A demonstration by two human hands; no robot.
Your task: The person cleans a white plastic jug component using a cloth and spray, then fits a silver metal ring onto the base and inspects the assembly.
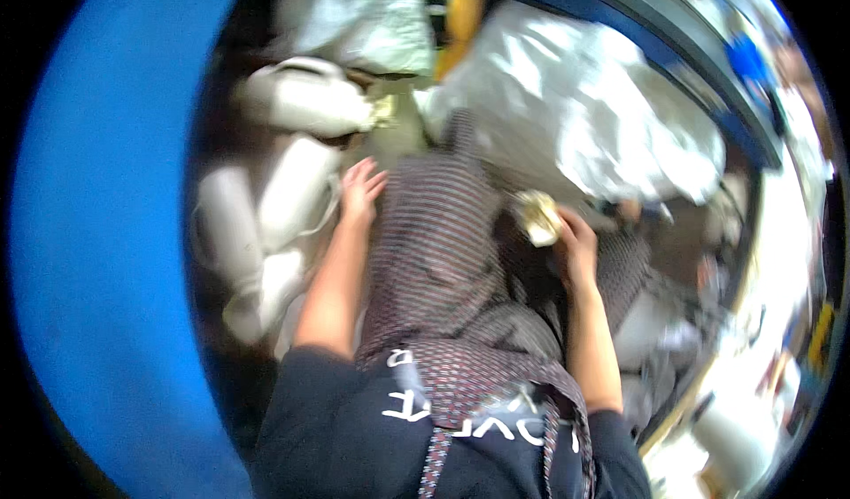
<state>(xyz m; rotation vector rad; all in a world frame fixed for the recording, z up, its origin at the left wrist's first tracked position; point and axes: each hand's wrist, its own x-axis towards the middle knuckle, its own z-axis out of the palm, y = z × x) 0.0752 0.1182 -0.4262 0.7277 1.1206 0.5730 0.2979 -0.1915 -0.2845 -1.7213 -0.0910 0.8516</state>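
Observation:
My right hand (578,244) grips a small crumpled pale-yellow piece (538,218), shiny in places; blur hides what kind of thing it is. My left hand (361,191) is held out beside my left knee, fingers apart, with nothing in it. Close to it lies a white plastic jug with a handle (299,193). Beyond that, another white jug (305,100) rests on its side, a yellowish ragged bit (383,111) at its mouth end. A third white jug (228,211) lies farther left.
A large clear plastic bag (602,100) fills the far right, and another bag (354,21) stands at the far left. Between them is a yellow post (467,16). A blue panel (106,233) curves along the left side. My patterned apron (434,242) covers my legs.

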